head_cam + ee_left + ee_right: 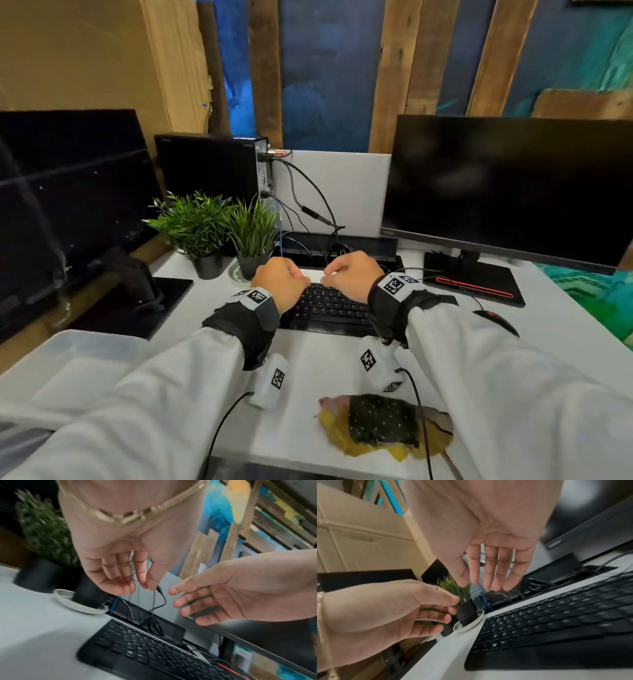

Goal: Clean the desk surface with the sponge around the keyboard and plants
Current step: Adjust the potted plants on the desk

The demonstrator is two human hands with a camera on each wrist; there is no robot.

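A yellow sponge [380,425] with a dark dotted top lies on the white desk [301,377] near its front edge, under my right forearm. Neither hand touches it. My left hand [291,274] and right hand [337,274] hover side by side over the far edge of the black keyboard [329,310]. The wrist views show the left hand [130,582] and the right hand [486,580] with relaxed fingers, holding nothing. Two green plants [195,222] [253,229] in black pots stand just left of the keyboard, the nearer one on a white saucer [68,601].
A dark monitor [507,185] stands at the right on a base [476,284], with a mouse [496,320] beside it. Another monitor [68,192] is at the left, a small computer [209,164] behind the plants. Loose cables [308,212] hang behind the keyboard.
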